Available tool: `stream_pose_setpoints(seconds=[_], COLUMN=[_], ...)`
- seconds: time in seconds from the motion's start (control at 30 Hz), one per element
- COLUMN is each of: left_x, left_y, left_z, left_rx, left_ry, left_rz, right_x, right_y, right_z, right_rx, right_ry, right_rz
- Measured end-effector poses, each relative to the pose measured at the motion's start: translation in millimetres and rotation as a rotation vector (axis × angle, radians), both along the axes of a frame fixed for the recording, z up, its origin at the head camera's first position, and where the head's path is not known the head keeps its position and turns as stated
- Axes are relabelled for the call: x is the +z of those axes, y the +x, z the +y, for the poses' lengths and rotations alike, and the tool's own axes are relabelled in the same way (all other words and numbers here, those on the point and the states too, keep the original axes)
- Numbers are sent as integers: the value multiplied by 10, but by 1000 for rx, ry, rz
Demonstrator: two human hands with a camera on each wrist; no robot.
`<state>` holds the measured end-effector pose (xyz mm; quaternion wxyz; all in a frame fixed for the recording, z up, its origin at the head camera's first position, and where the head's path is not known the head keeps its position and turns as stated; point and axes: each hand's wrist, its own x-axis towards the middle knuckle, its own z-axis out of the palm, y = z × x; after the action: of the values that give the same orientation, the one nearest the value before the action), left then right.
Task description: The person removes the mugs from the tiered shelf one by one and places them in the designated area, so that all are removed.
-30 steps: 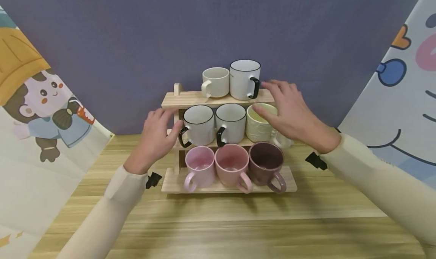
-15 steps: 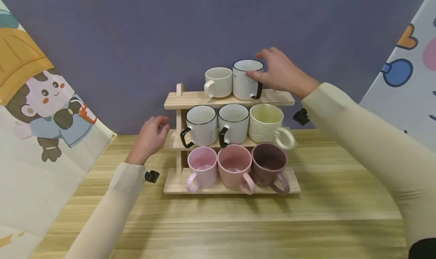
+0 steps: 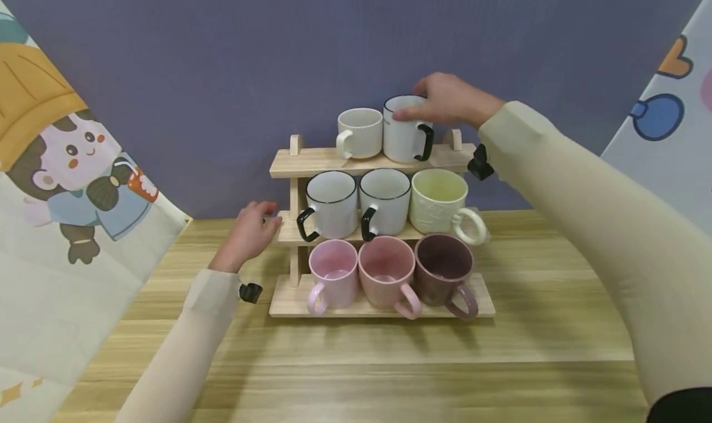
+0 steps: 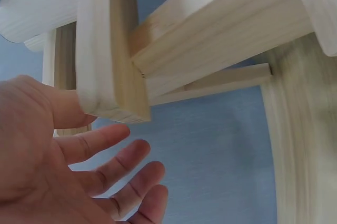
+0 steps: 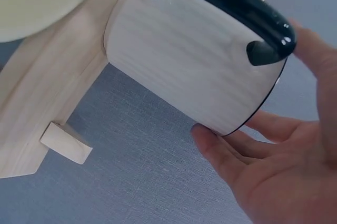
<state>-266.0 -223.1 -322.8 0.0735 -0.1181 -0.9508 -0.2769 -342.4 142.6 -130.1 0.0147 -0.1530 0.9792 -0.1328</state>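
Head view shows the right grip (image 3: 447, 98) closed round the rim of a tall white cylindrical mug with black trim (image 3: 399, 140), upright on the top shelf (image 3: 453, 156) of a pale, grained wooden rack (image 3: 286, 299). The left grip (image 3: 248, 232), loosely spread, holds nothing beside the middle shelf (image 3: 287, 230). Seven other glossy, ceramic-looking mugs (image 3: 381, 287) stand in rows; work looks well along, though what remains cannot be told.

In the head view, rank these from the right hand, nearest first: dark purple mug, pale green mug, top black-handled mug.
1. Top black-handled mug: held by the right hand.
2. Pale green mug: middle row, right end.
3. Dark purple mug: bottom row, right end.
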Motion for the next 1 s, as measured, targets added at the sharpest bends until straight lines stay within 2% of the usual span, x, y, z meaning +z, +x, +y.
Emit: stream_pose_setpoints(seconds=[0.17, 0.47, 0.67, 0.8, 1.0], left_x=[-34, -72, -58, -58, -61], left_y=[-10, -17, -26, -32, -44], left_z=[11, 80, 77, 55, 32], left_rx=[-25, -52, -58, -51, -51], left_ry=[-5, 10, 28, 25, 27], left_rz=[14, 53, 40, 28, 33], right_x=[6, -127, -8, 70, 103], right_y=[-31, -72, 12, 76, 147], right_z=[6, 146, 292, 443, 778], right_rx=[-20, -5, -21, -4, 9], right_ry=[-17, -174, -222, -214, -177], right_rz=[14, 185, 289, 315, 331])
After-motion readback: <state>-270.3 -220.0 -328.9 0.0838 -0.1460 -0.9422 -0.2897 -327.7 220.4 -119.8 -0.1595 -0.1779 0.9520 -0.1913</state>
